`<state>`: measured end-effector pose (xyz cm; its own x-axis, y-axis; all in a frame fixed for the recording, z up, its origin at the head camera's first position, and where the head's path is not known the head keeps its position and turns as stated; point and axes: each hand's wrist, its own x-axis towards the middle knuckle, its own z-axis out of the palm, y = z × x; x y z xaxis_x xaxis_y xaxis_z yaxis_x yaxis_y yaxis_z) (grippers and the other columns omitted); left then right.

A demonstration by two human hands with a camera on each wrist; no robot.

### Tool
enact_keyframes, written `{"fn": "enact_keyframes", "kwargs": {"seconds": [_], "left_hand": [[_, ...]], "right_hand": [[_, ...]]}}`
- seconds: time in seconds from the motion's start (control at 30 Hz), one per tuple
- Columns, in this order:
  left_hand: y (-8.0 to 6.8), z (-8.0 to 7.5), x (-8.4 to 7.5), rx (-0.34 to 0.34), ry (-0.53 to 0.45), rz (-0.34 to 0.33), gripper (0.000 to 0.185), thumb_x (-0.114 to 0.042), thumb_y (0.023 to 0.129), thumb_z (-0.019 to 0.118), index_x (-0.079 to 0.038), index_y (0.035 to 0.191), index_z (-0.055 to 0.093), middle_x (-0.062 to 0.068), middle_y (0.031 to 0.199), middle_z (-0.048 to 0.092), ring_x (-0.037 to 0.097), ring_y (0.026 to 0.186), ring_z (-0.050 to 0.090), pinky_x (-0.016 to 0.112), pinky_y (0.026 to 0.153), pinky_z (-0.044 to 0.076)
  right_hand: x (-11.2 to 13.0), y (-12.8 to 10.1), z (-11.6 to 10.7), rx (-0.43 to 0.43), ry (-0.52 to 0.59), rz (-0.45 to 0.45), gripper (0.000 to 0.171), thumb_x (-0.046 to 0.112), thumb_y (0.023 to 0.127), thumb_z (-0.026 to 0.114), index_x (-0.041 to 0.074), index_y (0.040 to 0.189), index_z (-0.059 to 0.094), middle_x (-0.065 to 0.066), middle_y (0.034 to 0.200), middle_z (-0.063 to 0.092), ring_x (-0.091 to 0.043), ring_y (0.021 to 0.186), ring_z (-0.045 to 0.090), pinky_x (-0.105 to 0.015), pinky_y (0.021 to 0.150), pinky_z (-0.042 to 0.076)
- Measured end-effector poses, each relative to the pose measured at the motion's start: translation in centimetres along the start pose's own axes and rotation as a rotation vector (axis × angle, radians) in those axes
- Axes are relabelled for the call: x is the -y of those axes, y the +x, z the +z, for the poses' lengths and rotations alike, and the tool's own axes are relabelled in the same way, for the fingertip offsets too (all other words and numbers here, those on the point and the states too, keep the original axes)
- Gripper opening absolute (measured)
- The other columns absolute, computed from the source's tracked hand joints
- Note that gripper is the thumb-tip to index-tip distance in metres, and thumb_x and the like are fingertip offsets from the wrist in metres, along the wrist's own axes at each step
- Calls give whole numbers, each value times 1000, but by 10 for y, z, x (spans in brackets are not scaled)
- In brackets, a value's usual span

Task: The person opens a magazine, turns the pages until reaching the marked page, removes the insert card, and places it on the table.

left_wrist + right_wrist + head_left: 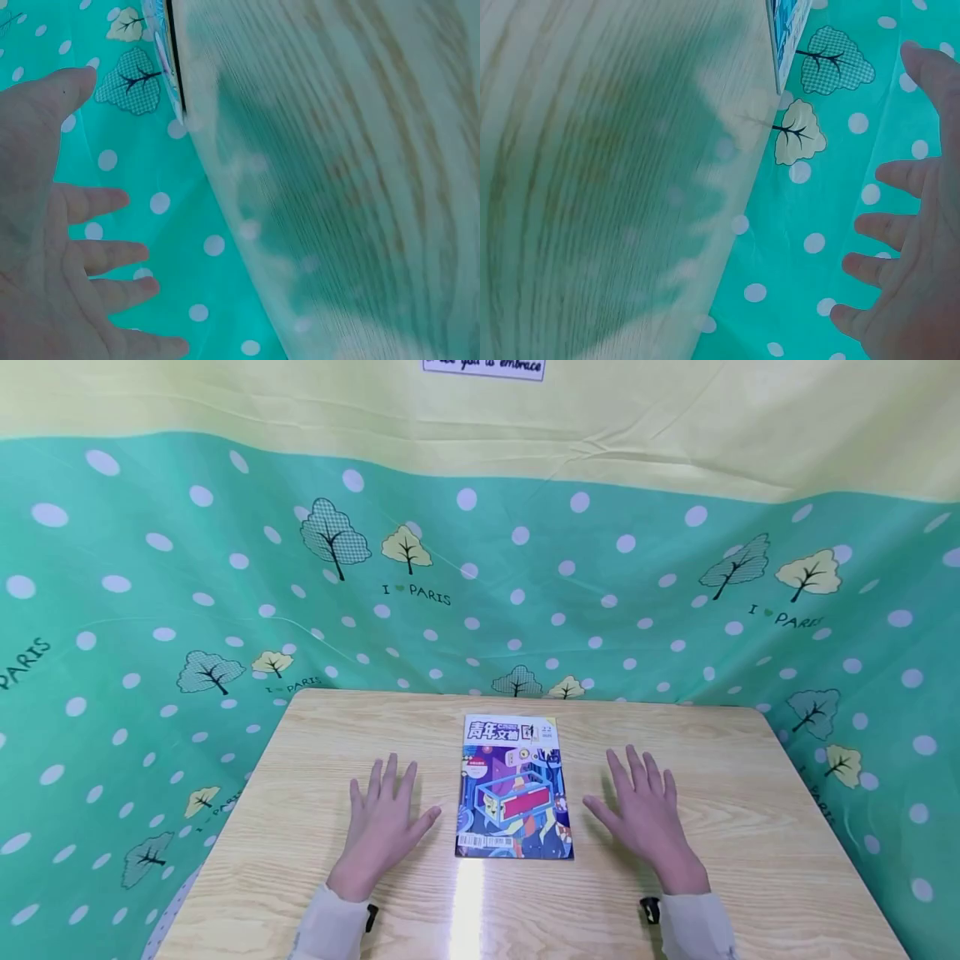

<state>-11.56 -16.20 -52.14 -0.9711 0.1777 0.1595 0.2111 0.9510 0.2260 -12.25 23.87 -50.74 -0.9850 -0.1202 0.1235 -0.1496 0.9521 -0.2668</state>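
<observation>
Left hand [384, 828] at nine o'clock, right hand [647, 817] at three, both spread and empty beside the magazine [514, 789]: seemingly the ready stage; gripping it would need closing inward.

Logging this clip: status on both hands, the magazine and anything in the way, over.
Left hand, right hand: both empty, fingers apart. Magazine between them, flat on table, cover up. Nothing visible blocking either hand.

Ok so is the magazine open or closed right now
Closed: the magazine lies on the table, its whole front cover facing up.
</observation>
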Motion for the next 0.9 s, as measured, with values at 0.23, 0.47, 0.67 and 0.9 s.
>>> {"fn": "enact_keyframes", "kwargs": {"seconds": [0.23,0.47,0.67,0.9], "left_hand": [[-1,-2,-6,-6,-14,23,84,-63,93,58,-9,154,37,26,159,24,47,146,19,75,114,15],[-2,-2,-18,7,-29,76,81,-62,94,57,-10,153,39,24,159,27,46,144,25,70,114,26],[-3,3,-28,-25,-67,183,78,-52,91,68,-5,148,45,25,154,36,45,140,33,60,115,34],[-4,8,-41,21,-105,250,75,-46,90,73,-3,146,48,22,152,40,40,139,38,52,114,39]], "right_hand": [[8,-2,-3,4,13,-20,88,55,93,64,5,156,30,-28,160,19,-51,145,12,-71,117,-1],[16,-4,5,3,-5,-73,82,50,93,67,6,154,35,-26,156,30,-49,143,22,-72,116,12],[24,-7,12,-5,17,-119,78,45,92,71,6,152,39,-23,155,36,-47,141,29,-70,116,18],[35,-12,13,23,33,-172,77,43,88,76,7,149,46,-19,153,41,-45,140,34,-69,116,22]]}}
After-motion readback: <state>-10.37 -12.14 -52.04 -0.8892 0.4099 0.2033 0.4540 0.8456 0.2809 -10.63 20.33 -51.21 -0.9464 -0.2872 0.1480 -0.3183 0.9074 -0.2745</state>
